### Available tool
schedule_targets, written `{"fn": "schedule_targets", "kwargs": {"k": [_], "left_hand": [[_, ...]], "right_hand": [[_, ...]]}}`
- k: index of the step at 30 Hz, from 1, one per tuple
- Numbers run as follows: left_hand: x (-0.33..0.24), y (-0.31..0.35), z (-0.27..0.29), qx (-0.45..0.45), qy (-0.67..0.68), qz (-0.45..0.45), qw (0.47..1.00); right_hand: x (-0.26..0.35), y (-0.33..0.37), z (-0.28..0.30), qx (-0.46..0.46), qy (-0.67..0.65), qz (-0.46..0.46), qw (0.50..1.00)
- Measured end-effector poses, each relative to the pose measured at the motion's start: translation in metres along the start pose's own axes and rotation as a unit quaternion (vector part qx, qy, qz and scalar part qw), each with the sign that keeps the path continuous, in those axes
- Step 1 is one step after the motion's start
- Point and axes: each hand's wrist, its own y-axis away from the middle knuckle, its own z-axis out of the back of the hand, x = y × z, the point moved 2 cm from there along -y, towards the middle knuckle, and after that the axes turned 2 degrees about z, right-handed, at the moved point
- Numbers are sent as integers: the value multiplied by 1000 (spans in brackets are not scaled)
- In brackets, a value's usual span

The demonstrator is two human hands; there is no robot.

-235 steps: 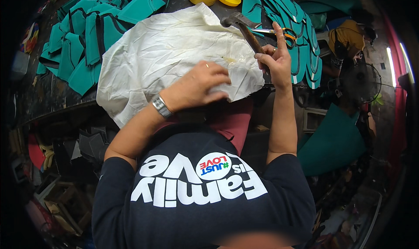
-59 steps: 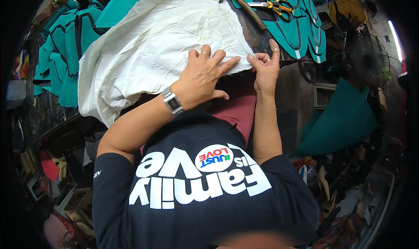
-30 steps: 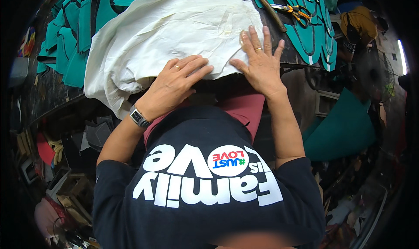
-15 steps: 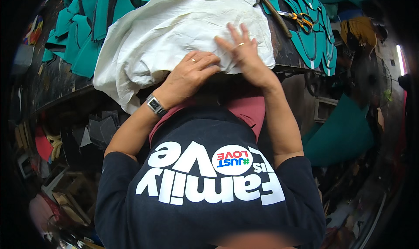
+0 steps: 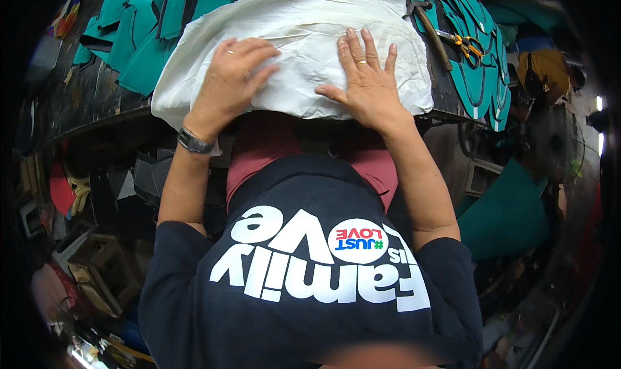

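A wrinkled white cloth (image 5: 301, 35) covers the middle of the workbench, its near edge draped at the bench's front. Flat on the cloth's right part lies my right hand (image 5: 367, 84), open with its fingers spread and a ring on one finger. My left hand (image 5: 234, 78), slightly blurred, is over the cloth's left part. Its fingers are a little bent and the thumb stands apart, so it is open and grips nothing. Around that wrist is a watch (image 5: 195, 142). What lies beneath the cloth is hidden.
Teal cut pieces with dark edges (image 5: 132, 35) lie at the bench's far left, and more teal pieces (image 5: 482, 71) at the right. Next to the cloth rest a hammer (image 5: 435, 39) and orange-handled scissors (image 5: 467, 47). A fan (image 5: 556, 133) stands at the right.
My left hand has moved left and farther onto the cloth, away from the right hand. My right hand has settled flat. The cloth's left side no longer hangs as low.
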Motion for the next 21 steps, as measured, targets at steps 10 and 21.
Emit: {"fn": "schedule_targets", "kwargs": {"k": [10,21], "left_hand": [[34,17,-5,-4,-22,23,1000],[32,17,-4,6,-37,21,999]], "right_hand": [[35,-23,-4,-51,12,4,999],[-31,12,36,-29,-300,-26,953]]}}
